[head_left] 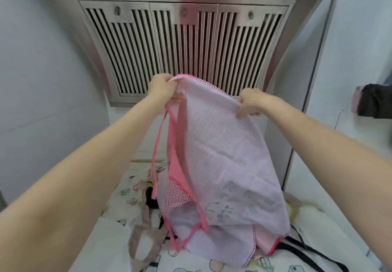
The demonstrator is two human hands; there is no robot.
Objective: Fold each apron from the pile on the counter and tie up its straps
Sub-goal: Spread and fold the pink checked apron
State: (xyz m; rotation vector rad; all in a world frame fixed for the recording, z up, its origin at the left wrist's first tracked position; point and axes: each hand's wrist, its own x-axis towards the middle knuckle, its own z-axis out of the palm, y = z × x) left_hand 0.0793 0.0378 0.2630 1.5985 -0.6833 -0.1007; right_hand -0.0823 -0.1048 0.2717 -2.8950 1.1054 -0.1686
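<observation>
1. Head view: my left hand [163,88] and right hand [252,102] each pinch the top edge of the pink apron [222,165], fingers curled into the cloth, holding it up before the vent hood [184,44], probably to spread it flat for folding.
2. Its hem and pink straps [158,155] trail onto the pile [135,197] on the counter.
</observation>
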